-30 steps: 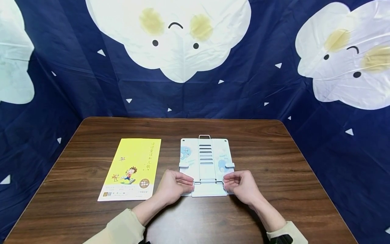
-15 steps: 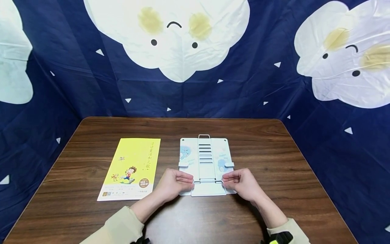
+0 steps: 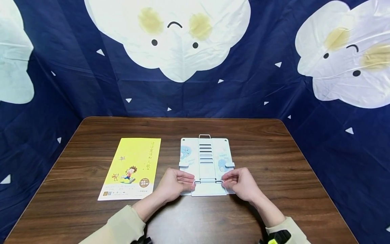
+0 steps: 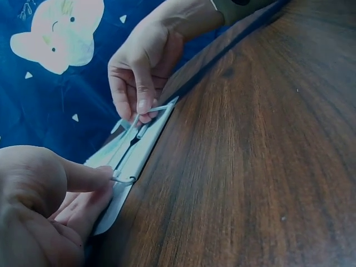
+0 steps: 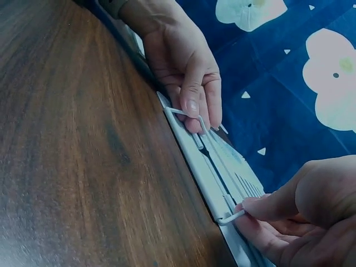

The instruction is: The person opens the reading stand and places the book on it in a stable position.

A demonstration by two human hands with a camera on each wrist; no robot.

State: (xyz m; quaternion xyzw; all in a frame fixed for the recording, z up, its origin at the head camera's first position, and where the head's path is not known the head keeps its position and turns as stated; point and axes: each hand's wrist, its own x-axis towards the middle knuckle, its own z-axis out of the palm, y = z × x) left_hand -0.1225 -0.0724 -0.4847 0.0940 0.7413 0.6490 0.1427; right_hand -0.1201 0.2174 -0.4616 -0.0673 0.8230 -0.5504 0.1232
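A white book stand (image 3: 207, 169) with blue cartoon prints lies flat on the table in the head view. Along its lower part runs a thin white wire bar (image 3: 206, 182), bent at both ends. My left hand (image 3: 173, 184) pinches the bar's left end between thumb and fingers. At the opposite end, my right hand (image 3: 243, 184) pinches it likewise. Both wrist views show the bent wire end (image 5: 231, 217) lifted slightly off the panel at the fingertips. The stand's lower corners are partly hidden by my hands.
A yellow book (image 3: 132, 166) with a cartoon child on its cover lies left of the stand. The brown wooden table (image 3: 268, 145) has a dark blue cloth (image 3: 195, 95) with cloud faces hanging behind and beside it.
My fingertips have shifted slightly inward along the wire bar, toward the stand's middle. The stand and the yellow book keep their places.
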